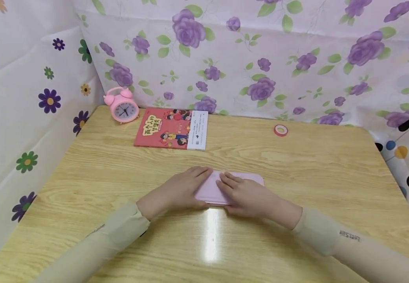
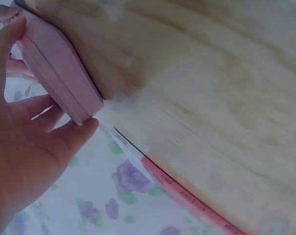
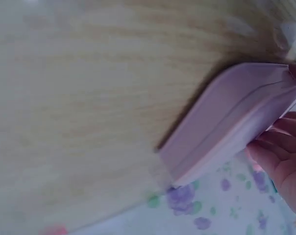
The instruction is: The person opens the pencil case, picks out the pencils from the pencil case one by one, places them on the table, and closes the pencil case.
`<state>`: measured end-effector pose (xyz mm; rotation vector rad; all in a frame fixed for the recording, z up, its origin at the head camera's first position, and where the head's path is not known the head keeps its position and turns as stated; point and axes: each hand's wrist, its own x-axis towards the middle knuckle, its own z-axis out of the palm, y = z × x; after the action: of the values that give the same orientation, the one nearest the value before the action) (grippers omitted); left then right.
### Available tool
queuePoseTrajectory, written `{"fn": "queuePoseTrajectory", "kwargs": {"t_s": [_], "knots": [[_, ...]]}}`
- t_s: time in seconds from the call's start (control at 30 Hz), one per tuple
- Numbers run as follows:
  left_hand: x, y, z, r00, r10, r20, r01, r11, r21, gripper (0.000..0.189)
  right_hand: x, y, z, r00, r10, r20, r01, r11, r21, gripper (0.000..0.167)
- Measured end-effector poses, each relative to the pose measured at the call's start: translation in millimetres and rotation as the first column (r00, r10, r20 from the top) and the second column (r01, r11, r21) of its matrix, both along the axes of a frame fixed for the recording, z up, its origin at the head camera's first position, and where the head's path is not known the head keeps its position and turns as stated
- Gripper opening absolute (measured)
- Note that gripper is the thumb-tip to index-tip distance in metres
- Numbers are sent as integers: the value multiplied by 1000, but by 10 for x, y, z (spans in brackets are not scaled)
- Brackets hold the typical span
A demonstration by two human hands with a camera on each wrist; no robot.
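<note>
A flat pink case [image 1: 209,188] with rounded corners lies on the wooden table, close to its middle. My left hand [image 1: 179,191] grips the left end, thumb at the near edge and fingers over the far side. Across the top of the case lie the fingers of my right hand [image 1: 248,195], its thumb at the near edge. In the left wrist view a seam runs along the side of the pink case [image 2: 60,66], between thumb and fingers. The right wrist view shows the same case [image 3: 231,115] with the right fingers on its top face. Its lid looks closed.
Behind the case lies a red and white book [image 1: 170,129]. A pink alarm clock [image 1: 124,110] stands at the back left corner. Towards the back right sits a red-rimmed roll of tape [image 1: 280,130]. Flowered cloth [image 1: 225,59] hangs along the table's back edge.
</note>
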<state>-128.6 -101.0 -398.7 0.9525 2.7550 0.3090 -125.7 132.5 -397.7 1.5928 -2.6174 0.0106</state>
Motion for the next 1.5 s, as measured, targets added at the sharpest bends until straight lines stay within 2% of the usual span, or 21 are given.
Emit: {"fn": "queuePoseTrajectory", "kwargs": {"t_s": [0.13, 0.23, 0.3, 0.4, 0.5, 0.7, 0.8, 0.87, 0.9, 0.93, 1.0, 1.03, 1.1, 1.17, 1.23, 1.3, 1.4, 1.5], "knots": [[-2, 65, -20, 991, -71, -110, 59, 992, -109, 94, 33, -124, 45, 986, 72, -147, -56, 992, 115, 60], [5, 81, -19, 980, -118, -160, 92, 982, -164, 94, 64, -184, 57, 960, 143, -240, -95, 975, 199, 52], [2, 80, -2, 975, -129, -180, 96, 979, -182, 94, 87, -211, 53, 930, 199, -309, -128, 963, 235, 45], [-6, 71, 28, 967, -151, -205, 110, 974, -200, 93, 113, -231, 3, 866, 284, -411, -178, 944, 278, 37], [-5, 66, 56, 964, -175, -199, 131, 968, -215, 92, 146, -237, -39, 835, 322, -446, -209, 936, 284, 35], [-56, 97, 90, 975, -169, -145, 134, 965, -226, 92, 145, -190, -86, 825, 323, -463, -226, 940, 254, 35], [-82, 104, 112, 974, -172, -146, 136, 964, -228, 92, 104, -145, -92, 802, 334, -495, -262, 942, 212, 41], [-94, 104, 124, 975, -175, -135, 140, 962, -234, 92, 76, -107, -116, 794, 335, -508, -302, 942, 148, 42], [-96, 102, 127, 976, -177, -129, 143, 961, -236, 92, 65, -85, -130, 806, 320, -497, -316, 944, 96, 38], [-98, 99, 127, 977, -176, -122, 143, 961, -238, 93, 57, -62, -145, 829, 304, -470, -324, 945, 39, 33], [-98, 92, 126, 980, -169, -109, 140, 963, -231, 94, 44, 1, -182, 888, 264, -377, -314, 947, -75, 33], [-97, 90, 127, 981, -161, -103, 135, 964, -228, 95, 35, 42, -192, 921, 240, -307, -287, 950, -120, 41], [-97, 89, 124, 983, -154, -102, 129, 968, -215, 96, 5, 140, -220, 976, 157, -151, -180, 971, -155, 57], [-98, 89, 120, 983, -150, -107, 125, 970, -209, 97, -42, 251, -240, 999, 35, -22, -37, 991, -130, 71], [-101, 92, 115, 983, -148, -109, 123, 970, -208, 97, -98, 359, -246, 991, -99, 95, 106, 992, -75, 85], [-105, 99, 110, 983, -147, -108, 121, 969, -216, 98, -150, 442, -224, 961, -200, 190, 209, 977, -31, 97], [-112, 118, 106, 984, -144, -106, 116, 966, -233, 99, -203, 508, -151, 909, -246, 336, 256, 966, 14, 104], [-123, 159, 110, 985, -142, -99, 115, 964, -241, 98, -234, 523, -51, 864, -271, 424, 265, 961, 74, 105]]}}
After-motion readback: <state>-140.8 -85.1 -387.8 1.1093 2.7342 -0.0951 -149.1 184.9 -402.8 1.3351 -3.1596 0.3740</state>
